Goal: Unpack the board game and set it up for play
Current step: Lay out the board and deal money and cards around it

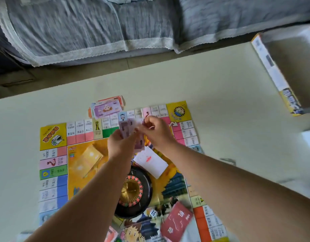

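The paper game board point(53, 137) lies flat on the pale table, its yellow corner squares at the far left and far right. Above its far half, my left hand point(120, 144) holds a fanned stack of purple play money point(126, 128). My right hand point(156, 130) pinches a note at the top of that stack. A loose pile of play money point(107, 107) rests just beyond the board's far edge. On the board sit a black roulette wheel point(133, 191), a white die point(152, 213), a yellow card deck point(88, 158), a white card point(150, 161) and a red card pack point(177, 222).
The open game box point(276, 70) stands at the table's right edge. A sofa with a grey cover point(98, 28) runs along the far side, beyond a strip of floor. Bare table point(220, 81) surrounds the board to the left, right and far side.
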